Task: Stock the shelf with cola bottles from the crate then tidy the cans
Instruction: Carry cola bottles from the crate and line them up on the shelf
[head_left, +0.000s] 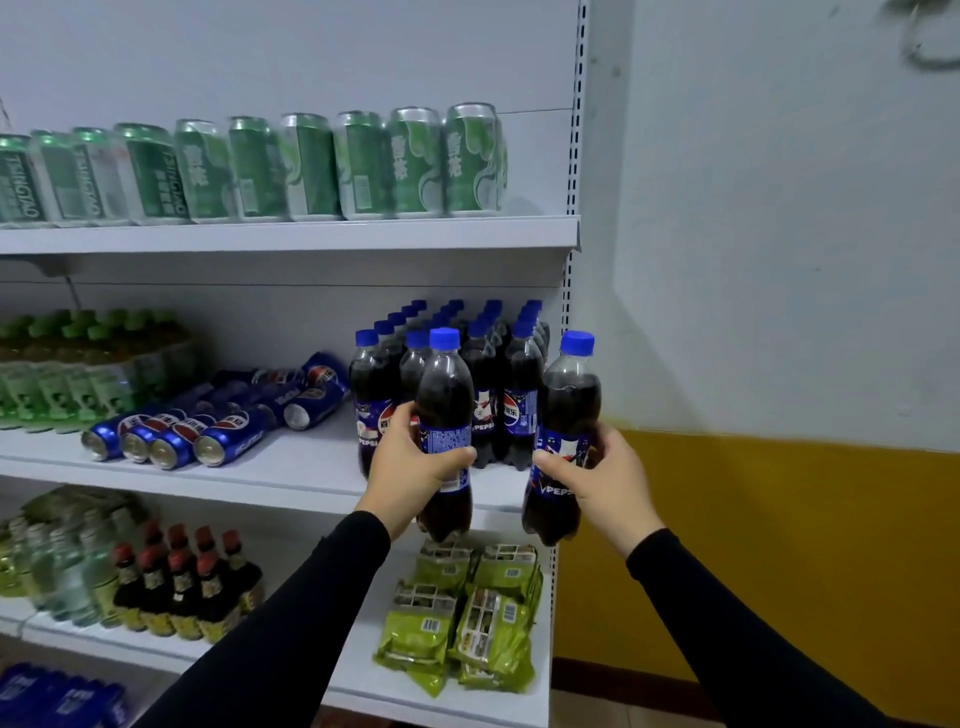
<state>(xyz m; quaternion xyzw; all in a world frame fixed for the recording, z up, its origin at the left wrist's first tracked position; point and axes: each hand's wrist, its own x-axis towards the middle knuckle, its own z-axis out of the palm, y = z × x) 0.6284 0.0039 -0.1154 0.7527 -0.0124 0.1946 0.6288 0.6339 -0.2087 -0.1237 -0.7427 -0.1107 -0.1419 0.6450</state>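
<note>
My left hand (410, 462) grips a blue-capped cola bottle (444, 395) upright, held just in front of the middle shelf (291, 480). A second cola bottle (566, 410) is upright in my right hand (597, 478), off the shelf's right end. Behind them several rows of cola bottles (498, 374) stand at the right end of the middle shelf. To their left, several blue cola cans (208, 421) lie on their sides in a loose heap. The crate is out of view.
Green beer cans (291, 166) line the top shelf. Green-capped bottles (67, 374) fill the middle shelf's left. Below are dark red-capped bottles (187, 587) and green snack packs (462, 618). A slotted shelf upright (574, 156) and a white and yellow wall (779, 364) stand at right.
</note>
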